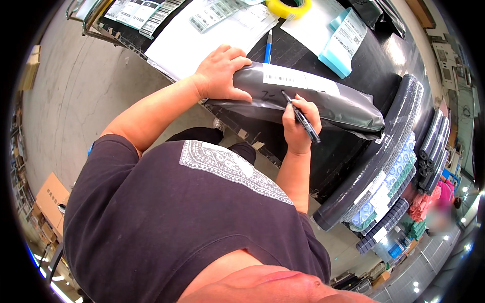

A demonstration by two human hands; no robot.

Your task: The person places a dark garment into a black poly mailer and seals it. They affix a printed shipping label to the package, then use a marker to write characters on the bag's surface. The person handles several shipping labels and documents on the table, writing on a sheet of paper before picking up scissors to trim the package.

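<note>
A long parcel wrapped in shiny grey plastic lies at a slant along the near edge of the black table. A white barcode label is stuck on its upper side. My left hand grips the parcel's left end, fingers over the top and thumb on the near side. Between the fingers of my right hand is a black marker, its tip touching the plastic below the label. A few dark handwritten strokes show just left of the tip.
Beyond the parcel lie a blue pen, white papers, a yellow tape roll and a curled strip of labels. Long plastic-wrapped rolls line the right side. A cardboard box stands at the far left. Another person is at the far right.
</note>
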